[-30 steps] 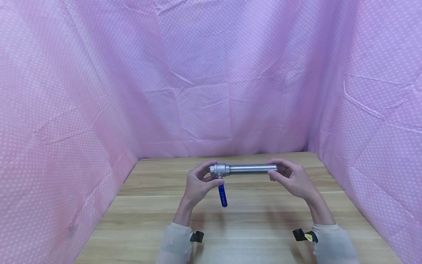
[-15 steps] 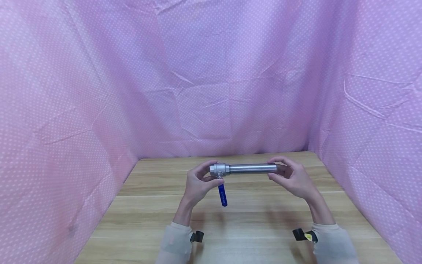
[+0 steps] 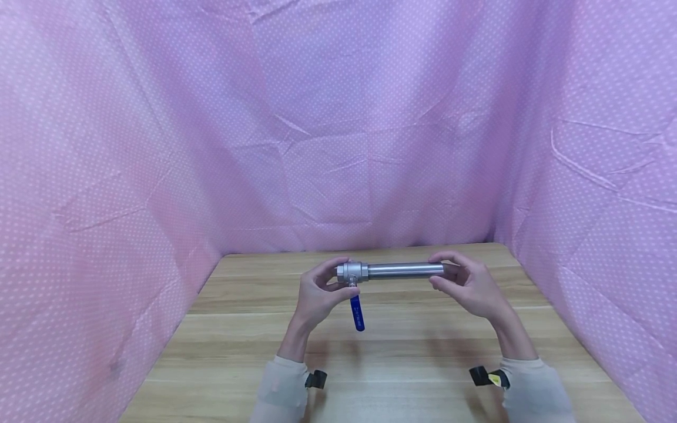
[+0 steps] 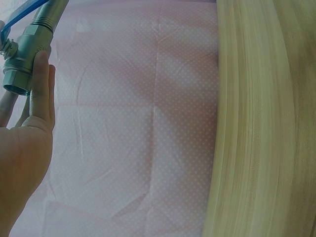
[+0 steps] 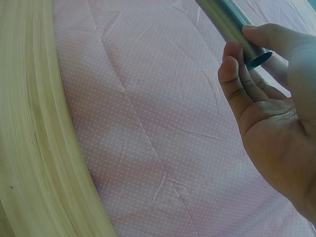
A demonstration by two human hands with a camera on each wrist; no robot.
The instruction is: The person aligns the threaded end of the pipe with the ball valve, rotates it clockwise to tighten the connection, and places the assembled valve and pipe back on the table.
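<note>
A silver ball valve (image 3: pixel 352 271) with a blue lever handle (image 3: pixel 357 313) is joined to a straight, shiny steel pipe (image 3: pixel 404 269). Together they are held level above the table, the lever pointing toward the person. My left hand (image 3: pixel 316 296) grips the valve body at the left end, thumb by the base of the lever. At the other end my right hand (image 3: pixel 471 286) pinches the pipe between thumb and fingers. The right wrist view shows the pipe's hollow end (image 5: pixel 259 60) between those fingertips. In the left wrist view, straight fingers (image 4: pixel 40 91) lie along the valve's side.
The wooden table (image 3: pixel 402 376) lies below both hands. Pink dotted cloth (image 3: pixel 328 147) hangs behind it and along both sides. A black wrist-camera mount sits on the left cuff (image 3: pixel 317 379) and another on the right cuff (image 3: pixel 480 376).
My right thumb and fingers have shifted slightly at the pipe's end, the thumb a little lower. The left hand and the valve stay in place.
</note>
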